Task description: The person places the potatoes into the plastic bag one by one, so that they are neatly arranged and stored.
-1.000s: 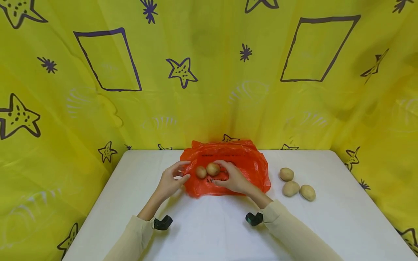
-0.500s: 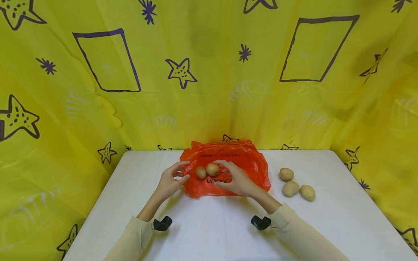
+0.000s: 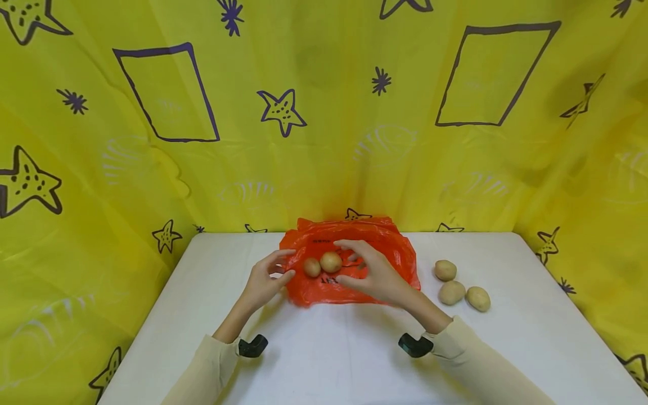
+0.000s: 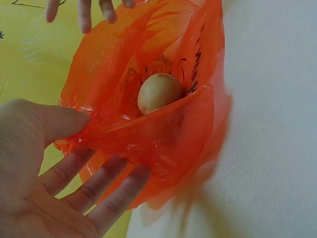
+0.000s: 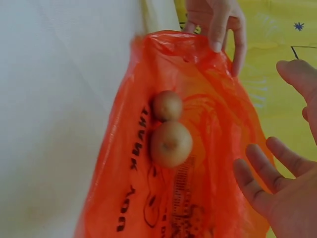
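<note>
A red plastic bag [image 3: 374, 287] with black print lies at the back middle of the table, its mouth spread wide. Two potatoes rest inside it, a smaller potato [image 3: 311, 268] on the left against a bigger potato [image 3: 331, 262]. My left hand [image 3: 265, 279] grips the bag's left rim, thumb on the inner side and fingers behind the plastic, as the left wrist view shows. To the right of the potatoes, my right hand [image 3: 377, 274] hovers over the bag with thumb and fingers spread; nothing is between them in the right wrist view [image 5: 292, 198].
Three more potatoes, a back one [image 3: 445, 270], a front left one [image 3: 451, 293] and a front right one [image 3: 478, 298], sit on the white table [image 3: 329, 354] right of the bag. A yellow curtain [image 3: 324, 169] with drawn stars hangs behind and at both sides.
My right hand has drawn back to the right from the bigger potato, its fingers spreading wider. The left hand, the bag and the potatoes stay in place.
</note>
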`<act>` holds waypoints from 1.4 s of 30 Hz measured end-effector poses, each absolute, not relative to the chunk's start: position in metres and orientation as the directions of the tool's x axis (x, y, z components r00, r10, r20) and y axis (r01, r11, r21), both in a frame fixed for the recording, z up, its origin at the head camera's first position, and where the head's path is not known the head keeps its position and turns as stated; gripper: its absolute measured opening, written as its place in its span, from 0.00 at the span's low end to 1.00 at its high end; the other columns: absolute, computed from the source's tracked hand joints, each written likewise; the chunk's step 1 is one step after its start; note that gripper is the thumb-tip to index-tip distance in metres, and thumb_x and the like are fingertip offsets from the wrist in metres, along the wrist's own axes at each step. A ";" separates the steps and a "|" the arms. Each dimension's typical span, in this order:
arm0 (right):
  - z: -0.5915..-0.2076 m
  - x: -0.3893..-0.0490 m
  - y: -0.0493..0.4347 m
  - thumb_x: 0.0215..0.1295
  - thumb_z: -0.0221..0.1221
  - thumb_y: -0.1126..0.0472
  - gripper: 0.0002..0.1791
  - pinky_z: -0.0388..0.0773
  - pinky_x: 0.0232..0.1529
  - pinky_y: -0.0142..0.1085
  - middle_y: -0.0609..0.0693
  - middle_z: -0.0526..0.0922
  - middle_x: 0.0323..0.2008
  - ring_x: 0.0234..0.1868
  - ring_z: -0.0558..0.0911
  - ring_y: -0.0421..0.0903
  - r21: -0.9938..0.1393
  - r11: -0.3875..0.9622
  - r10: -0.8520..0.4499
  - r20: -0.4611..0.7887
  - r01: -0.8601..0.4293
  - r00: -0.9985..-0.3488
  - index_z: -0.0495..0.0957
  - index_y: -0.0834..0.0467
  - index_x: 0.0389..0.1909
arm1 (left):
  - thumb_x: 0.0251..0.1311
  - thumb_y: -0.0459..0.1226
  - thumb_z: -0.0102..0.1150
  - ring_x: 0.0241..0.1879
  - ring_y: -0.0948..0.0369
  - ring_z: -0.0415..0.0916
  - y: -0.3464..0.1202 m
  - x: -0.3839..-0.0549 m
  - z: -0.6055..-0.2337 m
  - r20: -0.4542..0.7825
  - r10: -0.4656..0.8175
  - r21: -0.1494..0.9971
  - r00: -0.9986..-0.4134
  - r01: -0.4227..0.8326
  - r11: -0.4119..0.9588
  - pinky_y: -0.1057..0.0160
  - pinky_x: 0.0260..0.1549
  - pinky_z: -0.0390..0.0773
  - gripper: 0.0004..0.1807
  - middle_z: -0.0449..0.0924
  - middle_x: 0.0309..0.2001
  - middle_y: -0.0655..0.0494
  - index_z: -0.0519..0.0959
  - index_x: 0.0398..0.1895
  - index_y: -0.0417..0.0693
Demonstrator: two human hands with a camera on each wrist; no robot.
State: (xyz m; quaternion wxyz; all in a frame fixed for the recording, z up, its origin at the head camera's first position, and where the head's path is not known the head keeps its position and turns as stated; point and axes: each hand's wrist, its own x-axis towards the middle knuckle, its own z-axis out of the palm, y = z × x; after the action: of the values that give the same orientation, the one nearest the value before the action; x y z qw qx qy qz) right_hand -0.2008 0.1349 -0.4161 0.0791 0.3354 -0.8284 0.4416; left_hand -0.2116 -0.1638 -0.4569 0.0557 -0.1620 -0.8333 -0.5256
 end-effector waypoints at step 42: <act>-0.395 -0.203 0.241 0.50 0.76 0.71 0.37 0.79 0.39 0.28 0.53 0.82 0.57 0.43 0.80 0.47 -0.462 0.596 -0.188 0.714 -0.657 -0.674 0.77 0.60 0.64 | 0.63 0.28 0.68 0.43 0.48 0.83 -0.164 -0.213 -0.458 0.292 0.230 0.852 -0.928 0.362 0.378 0.62 0.40 0.86 0.24 0.84 0.49 0.44 0.79 0.62 0.48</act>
State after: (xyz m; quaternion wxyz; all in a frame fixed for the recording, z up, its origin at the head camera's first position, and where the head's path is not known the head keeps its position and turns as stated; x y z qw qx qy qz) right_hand -0.2033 0.2414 -0.3949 0.3150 0.2528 -0.8359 0.3717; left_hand -0.2127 -0.1645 -0.4578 0.0622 -0.1788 -0.8276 -0.5284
